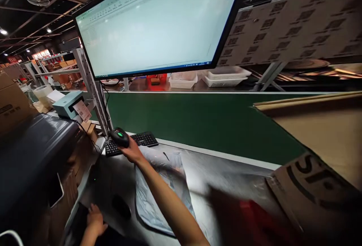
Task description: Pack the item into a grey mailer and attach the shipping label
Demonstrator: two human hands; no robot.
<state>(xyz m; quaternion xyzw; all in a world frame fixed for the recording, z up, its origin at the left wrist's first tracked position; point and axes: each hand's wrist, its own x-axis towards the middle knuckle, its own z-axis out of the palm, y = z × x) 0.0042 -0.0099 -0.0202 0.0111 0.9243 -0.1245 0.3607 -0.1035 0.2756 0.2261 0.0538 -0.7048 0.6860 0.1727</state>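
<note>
- Far left: brown cardboard box [13,104]; contents not visible.
- Left, middle height: pale blue printer [66,104], a printed label [82,111] hanging from its slot.
- Lower left: left hand [95,219], fingers loosely parted, nothing seen in its grasp.
- Left of centre: black handheld scanner [120,137], green light lit, gripped by the closed right hand [131,151] above the keyboard [145,139].
- Below the scanner: dark mouse [121,206] on the metal surface [203,163].
- Lower centre: greyish plastic bag [161,185] lying flat under the right forearm; cannot tell if filled.
- Upper centre, beyond the green belt [192,119]: red container [158,82], contents unclear; right of it, white perforated baskets [183,80], insides too small to read.
- Right: large carton [313,185], dark lettering on its side, flap standing out; inside hidden.
</note>
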